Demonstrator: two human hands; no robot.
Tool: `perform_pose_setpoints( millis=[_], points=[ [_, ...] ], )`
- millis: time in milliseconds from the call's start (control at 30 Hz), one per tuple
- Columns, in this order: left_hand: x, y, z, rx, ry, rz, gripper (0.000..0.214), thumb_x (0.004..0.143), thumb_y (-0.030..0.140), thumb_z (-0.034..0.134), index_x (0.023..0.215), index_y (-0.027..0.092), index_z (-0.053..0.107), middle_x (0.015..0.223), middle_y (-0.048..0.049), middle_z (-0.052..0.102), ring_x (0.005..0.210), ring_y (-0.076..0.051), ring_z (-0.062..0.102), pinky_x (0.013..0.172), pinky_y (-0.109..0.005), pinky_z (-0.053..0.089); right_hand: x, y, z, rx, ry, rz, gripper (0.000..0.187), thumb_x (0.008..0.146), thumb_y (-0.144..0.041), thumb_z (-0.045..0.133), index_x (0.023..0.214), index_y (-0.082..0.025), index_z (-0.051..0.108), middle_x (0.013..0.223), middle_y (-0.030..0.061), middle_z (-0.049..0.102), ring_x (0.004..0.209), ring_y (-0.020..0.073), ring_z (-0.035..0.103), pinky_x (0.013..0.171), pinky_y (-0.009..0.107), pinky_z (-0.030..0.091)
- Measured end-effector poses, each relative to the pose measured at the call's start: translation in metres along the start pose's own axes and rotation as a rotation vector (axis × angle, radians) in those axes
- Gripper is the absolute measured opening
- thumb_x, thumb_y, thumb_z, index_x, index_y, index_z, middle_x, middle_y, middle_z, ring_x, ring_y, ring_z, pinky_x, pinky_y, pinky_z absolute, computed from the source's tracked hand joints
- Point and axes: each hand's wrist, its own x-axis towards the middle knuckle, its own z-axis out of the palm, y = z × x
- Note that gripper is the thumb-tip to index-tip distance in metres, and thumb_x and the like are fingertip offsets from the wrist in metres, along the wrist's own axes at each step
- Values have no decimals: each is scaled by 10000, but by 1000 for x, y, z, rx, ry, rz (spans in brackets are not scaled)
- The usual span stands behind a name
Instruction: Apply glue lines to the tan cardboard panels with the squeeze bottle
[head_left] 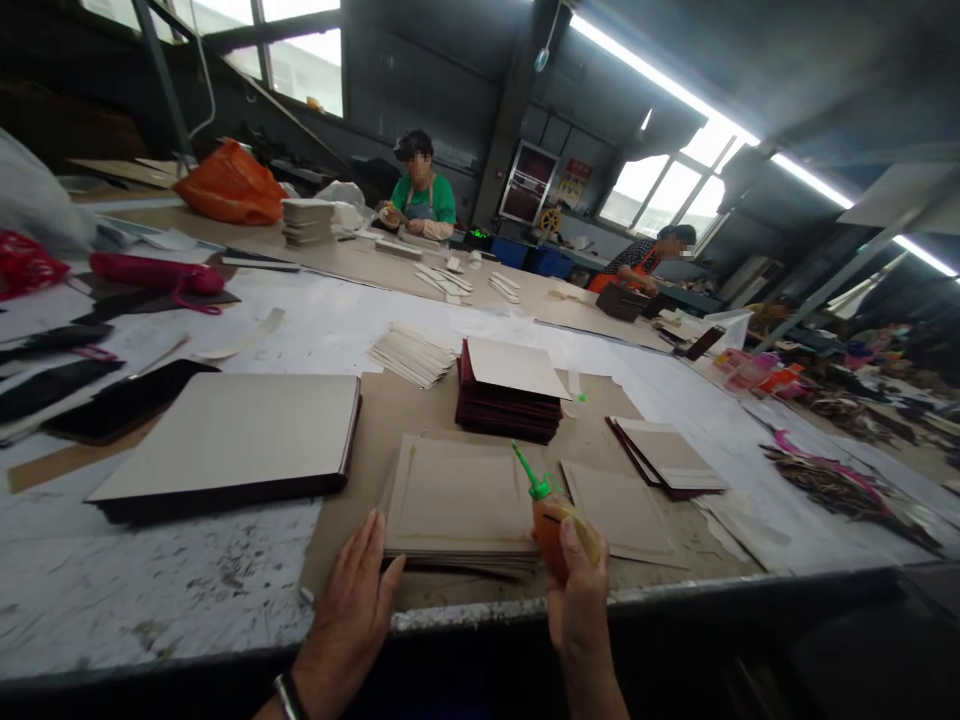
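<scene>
A glue bottle (553,540) with amber contents and a green nozzle is gripped in my right hand (581,580), its tip pointing up and to the left. Just behind it lies a stack of beige boards (465,500), whose top sheet carries a glue-like line along its edges. At the stack's left front corner rests my left hand (360,575), fingers stretched out and holding nothing. To the right of the bottle is another flat beige board (619,510). Farther back stands a pile of dark red pieces (510,405) topped by a pale sheet.
On the left are a big pale-topped stack (240,435) and a black phone-like slab (135,400). Pale strips (412,355) lie fanned out behind the boards. A few maroon-edged boards (667,455) sit at right. Two co-workers work across the table, one in a green shirt (442,200).
</scene>
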Motion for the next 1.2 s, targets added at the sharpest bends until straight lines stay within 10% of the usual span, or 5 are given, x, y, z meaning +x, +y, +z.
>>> perform_pose_setpoints(
  millis=[333, 533, 1200],
  points=[
    [16, 18, -43, -145, 21, -76, 378, 934, 345, 410, 1240, 165, 540, 1146, -135, 609, 1074, -269, 540, 932, -445, 445, -9, 7, 0, 40, 27, -68, 485, 678, -437, 772, 1029, -251, 494, 924, -23, 632, 824, 185, 630, 697, 309, 533],
    [46, 33, -76, -268, -197, -278, 257, 904, 383, 451, 887, 188, 617, 811, -46, 611, 750, -183, 603, 678, -301, 506, -8, 8, 0, 64, 5, -53, 459, 669, -411, 779, 997, -248, 502, 897, -39, 619, 795, 163, 618, 683, 295, 534],
    [73, 24, -95, -344, -516, -164, 306, 844, 479, 401, 687, 228, 480, 685, -18, 483, 671, -201, 472, 737, -365, 422, -6, 0, 0, 112, -3, -3, 383, 661, -425, 763, 921, -215, 574, 895, -17, 622, 768, 166, 615, 693, 325, 541]
  ],
)
